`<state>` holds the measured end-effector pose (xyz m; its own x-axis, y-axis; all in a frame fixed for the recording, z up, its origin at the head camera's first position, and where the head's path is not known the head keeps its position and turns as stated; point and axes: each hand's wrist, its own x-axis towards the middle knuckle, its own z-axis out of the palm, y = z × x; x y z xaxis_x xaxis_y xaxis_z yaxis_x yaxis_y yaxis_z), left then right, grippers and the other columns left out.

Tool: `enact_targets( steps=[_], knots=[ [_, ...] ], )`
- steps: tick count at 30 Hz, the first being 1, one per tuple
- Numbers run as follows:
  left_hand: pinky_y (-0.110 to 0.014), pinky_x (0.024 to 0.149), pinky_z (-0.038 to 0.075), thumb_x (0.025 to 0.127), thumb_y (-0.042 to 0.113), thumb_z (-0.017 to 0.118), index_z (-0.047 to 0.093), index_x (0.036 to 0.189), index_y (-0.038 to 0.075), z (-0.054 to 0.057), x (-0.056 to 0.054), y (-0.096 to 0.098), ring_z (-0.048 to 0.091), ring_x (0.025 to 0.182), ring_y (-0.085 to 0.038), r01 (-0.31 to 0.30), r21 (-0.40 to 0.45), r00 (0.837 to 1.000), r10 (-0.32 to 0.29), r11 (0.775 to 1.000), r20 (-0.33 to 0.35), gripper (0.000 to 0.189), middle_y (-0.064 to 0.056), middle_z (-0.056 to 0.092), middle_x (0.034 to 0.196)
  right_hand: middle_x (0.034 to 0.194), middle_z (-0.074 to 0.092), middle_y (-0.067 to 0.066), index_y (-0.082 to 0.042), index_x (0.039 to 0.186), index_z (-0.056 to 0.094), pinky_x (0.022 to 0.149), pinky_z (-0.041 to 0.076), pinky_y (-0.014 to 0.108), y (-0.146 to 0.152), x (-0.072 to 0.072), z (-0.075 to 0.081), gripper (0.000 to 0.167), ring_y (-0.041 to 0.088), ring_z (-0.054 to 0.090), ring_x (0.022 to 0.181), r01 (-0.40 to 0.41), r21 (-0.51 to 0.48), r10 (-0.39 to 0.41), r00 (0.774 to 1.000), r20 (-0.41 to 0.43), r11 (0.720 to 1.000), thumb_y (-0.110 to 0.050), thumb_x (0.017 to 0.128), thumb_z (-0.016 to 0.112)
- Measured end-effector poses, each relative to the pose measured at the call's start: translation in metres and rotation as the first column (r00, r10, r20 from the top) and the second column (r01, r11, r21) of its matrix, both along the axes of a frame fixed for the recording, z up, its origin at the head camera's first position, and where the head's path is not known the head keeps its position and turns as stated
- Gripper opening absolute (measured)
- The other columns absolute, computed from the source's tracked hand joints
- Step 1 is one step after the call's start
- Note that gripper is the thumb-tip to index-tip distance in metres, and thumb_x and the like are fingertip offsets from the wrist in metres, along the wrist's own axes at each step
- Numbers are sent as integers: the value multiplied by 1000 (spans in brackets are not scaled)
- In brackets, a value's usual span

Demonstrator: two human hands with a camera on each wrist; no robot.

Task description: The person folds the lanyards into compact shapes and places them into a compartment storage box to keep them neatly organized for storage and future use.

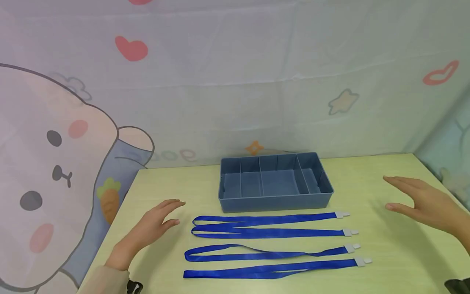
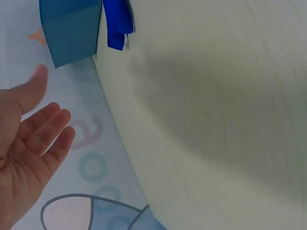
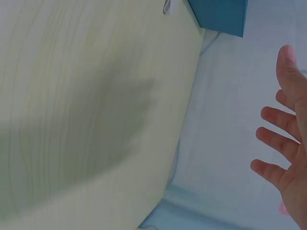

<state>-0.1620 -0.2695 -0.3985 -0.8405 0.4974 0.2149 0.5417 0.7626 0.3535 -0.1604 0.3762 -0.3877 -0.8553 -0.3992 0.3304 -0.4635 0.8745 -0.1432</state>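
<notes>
Several blue lanyards with pale clips lie side by side across the table, their clip ends to the right. The farthest lanyard (image 1: 264, 221) lies just in front of a blue-grey divided box (image 1: 275, 203), and the nearest lanyard (image 1: 268, 271) is folded flat. My left hand (image 1: 152, 224) hovers left of the lanyards, fingers extended and thumb apart, holding nothing. Off to the right, my right hand (image 1: 427, 204) is raised over the table with its fingers spread loosely and nothing in it. Both wrist views show the palms bare, with the left hand (image 2: 29, 143) and right hand (image 3: 288, 134) touching nothing.
The box has several compartments of differing widths and stands near the table's back edge. Behind the pale wood-grain table (image 1: 367, 179) hangs a printed cloth (image 1: 227, 81) with a cartoon bear, hearts and a star. A similar cloth (image 1: 455, 151) borders the right side.
</notes>
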Motion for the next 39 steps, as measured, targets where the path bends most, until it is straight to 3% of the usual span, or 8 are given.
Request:
enact_targets(
  steps=[4,8,14,20,24,33,39],
  knots=[
    [-40,79,53,80,-4,68,57,122,3,-10,-7,6,58,105,-34,29,40,999,-30,999,38,44,-17,55,123,115,58,26,1,121,57,73,45,55,-7,-4,-7,57,43,52,101,8,19,-8,1000,14,1000,-29,76,76],
    [-41,78,53,81,-12,63,58,120,-1,-23,-10,13,59,102,-38,39,63,994,-46,997,102,41,-23,53,123,110,62,23,0,114,62,72,47,54,-15,-8,-17,46,42,56,98,-31,5,31,999,32,1000,-23,77,76],
    [-43,81,52,79,-22,55,55,122,-4,-41,-17,21,52,112,-41,55,139,977,-82,989,197,47,-24,52,125,104,65,17,0,108,66,72,50,51,-19,-11,-35,38,39,60,94,-93,-14,93,994,61,996,-15,75,77],
    [-42,80,53,80,-20,57,54,123,-8,-51,-20,21,55,106,-41,63,204,956,-117,977,267,45,-25,54,124,95,68,9,-1,102,68,65,53,38,-26,-15,-51,34,29,64,84,-134,-43,136,990,41,990,-8,70,79],
    [-43,81,53,81,-16,60,56,122,-8,-55,-21,21,57,106,-38,74,196,955,-126,978,269,42,-23,57,121,92,68,6,-1,100,69,60,52,29,-33,-18,-60,30,19,63,77,-135,-93,143,986,85,986,-6,72,77],
    [-39,79,54,78,-18,62,61,115,-7,-54,-24,22,59,104,-35,95,167,968,-130,981,214,39,-20,63,113,90,67,3,0,98,69,66,52,33,-53,-29,-73,25,18,63,80,-212,-109,227,962,154,971,-11,76,75],
    [-40,80,53,79,-15,63,62,116,-6,-57,-27,23,61,101,-33,78,152,972,-109,985,208,38,-19,63,112,87,65,3,1,95,69,62,51,30,-65,-34,-78,22,14,60,75,-276,-61,281,954,102,959,-7,75,74]
  ],
)
